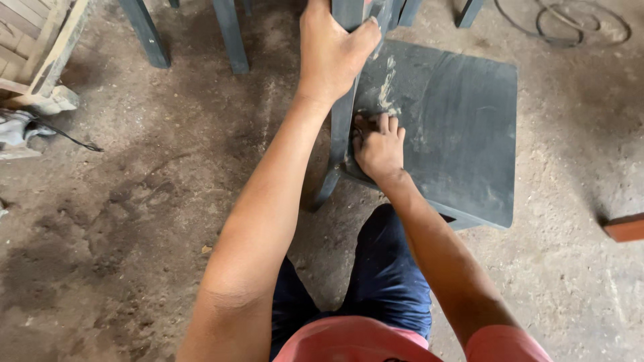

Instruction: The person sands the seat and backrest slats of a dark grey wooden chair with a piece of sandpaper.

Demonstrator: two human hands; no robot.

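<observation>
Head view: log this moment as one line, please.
left hand: gripping dark chair frame | right hand: pressed on chair seat, fingers curled | pale scuffed patch on seat | dirt floor

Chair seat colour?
Dark grey-green chair seat, with pale scuffed patches; head view.

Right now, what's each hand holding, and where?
Left hand grips the dark chair by its upright leg. Right hand presses something small, hidden under its fingers, against the seat.
</observation>
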